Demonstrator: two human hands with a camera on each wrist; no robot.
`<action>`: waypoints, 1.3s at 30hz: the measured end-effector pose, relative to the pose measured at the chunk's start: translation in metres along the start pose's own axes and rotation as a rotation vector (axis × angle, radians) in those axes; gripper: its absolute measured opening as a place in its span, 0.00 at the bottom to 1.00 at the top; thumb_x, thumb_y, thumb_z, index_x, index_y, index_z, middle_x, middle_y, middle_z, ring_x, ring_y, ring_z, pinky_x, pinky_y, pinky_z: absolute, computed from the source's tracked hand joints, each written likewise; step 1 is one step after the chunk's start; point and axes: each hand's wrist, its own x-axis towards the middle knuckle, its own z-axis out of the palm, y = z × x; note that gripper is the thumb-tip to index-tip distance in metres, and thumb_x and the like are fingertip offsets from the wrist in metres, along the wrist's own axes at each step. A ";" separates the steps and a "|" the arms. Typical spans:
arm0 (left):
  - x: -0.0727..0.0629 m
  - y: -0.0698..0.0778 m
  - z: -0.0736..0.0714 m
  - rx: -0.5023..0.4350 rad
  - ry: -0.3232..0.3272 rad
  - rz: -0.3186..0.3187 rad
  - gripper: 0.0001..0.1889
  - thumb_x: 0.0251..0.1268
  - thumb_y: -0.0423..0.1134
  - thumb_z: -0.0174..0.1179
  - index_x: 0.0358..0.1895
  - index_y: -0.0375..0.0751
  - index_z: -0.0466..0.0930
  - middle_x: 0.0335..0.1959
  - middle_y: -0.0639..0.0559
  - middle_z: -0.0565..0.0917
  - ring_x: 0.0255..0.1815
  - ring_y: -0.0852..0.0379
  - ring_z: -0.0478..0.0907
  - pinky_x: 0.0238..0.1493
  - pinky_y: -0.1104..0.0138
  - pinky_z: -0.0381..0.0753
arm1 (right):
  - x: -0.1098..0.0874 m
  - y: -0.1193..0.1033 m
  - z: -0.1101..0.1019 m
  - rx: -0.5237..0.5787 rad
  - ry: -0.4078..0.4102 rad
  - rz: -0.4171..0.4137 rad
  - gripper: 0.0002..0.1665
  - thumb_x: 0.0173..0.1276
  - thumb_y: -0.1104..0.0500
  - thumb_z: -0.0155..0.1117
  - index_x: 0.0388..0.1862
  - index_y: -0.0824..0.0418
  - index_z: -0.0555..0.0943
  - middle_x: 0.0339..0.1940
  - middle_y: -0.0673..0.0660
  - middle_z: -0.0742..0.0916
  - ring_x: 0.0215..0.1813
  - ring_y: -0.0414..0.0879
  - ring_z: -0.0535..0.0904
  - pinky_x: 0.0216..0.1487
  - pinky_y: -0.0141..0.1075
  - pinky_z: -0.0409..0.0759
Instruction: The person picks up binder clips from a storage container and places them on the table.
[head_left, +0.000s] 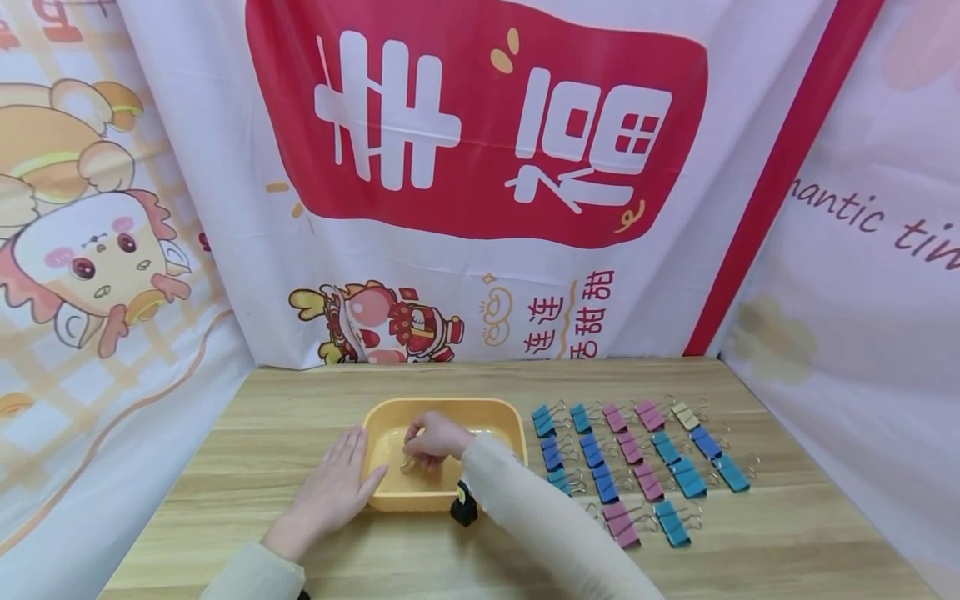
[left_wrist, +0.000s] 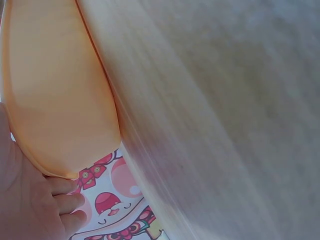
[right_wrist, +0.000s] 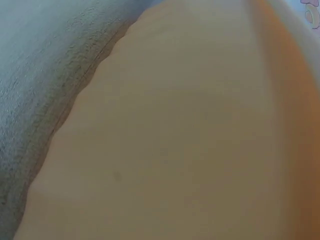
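Note:
A yellow-orange plastic bin (head_left: 442,501) stands on the wooden table, its side wall (left_wrist: 55,85) large in the left wrist view. My left hand (head_left: 339,475) lies along the bin's left side with straight fingers touching the rim. Inside the bin, my right hand (head_left: 435,437) pinches a small binder clip (head_left: 407,464) low over the bottom; wire handles show, but its body is mostly hidden. To the right, several binder clips lie in rows, among them a pink one (head_left: 621,525), a teal one (head_left: 671,523) and a yellow one (head_left: 685,415).
The wooden table (head_left: 300,400) ends at a printed cloth backdrop (head_left: 480,292), with more cloth on both sides. The right sleeve (head_left: 525,508) passes over the bin's front right corner, close to the leftmost clips. A black wrist device (head_left: 463,507) hangs at the bin's front rim.

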 end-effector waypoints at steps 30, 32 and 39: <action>-0.001 -0.001 -0.001 0.007 0.000 0.000 0.36 0.71 0.51 0.43 0.65 0.18 0.51 0.67 0.28 0.52 0.68 0.35 0.49 0.66 0.47 0.49 | -0.076 0.028 -0.078 0.435 0.050 -0.168 0.15 0.69 0.57 0.55 0.42 0.70 0.72 0.22 0.57 0.79 0.21 0.42 0.73 0.23 0.30 0.76; -0.001 -0.001 -0.001 0.012 0.005 0.003 0.36 0.71 0.52 0.42 0.65 0.18 0.51 0.67 0.28 0.52 0.68 0.35 0.49 0.66 0.47 0.49 | -0.085 0.032 -0.086 0.456 0.070 -0.174 0.16 0.69 0.56 0.55 0.42 0.71 0.72 0.22 0.56 0.79 0.21 0.42 0.73 0.23 0.30 0.75; -0.001 -0.001 -0.001 0.009 0.006 0.001 0.36 0.71 0.52 0.42 0.65 0.19 0.51 0.67 0.28 0.52 0.68 0.35 0.50 0.66 0.48 0.50 | -0.123 0.060 -0.123 0.468 0.174 -0.199 0.18 0.70 0.56 0.53 0.44 0.74 0.70 0.22 0.56 0.79 0.22 0.42 0.73 0.24 0.31 0.76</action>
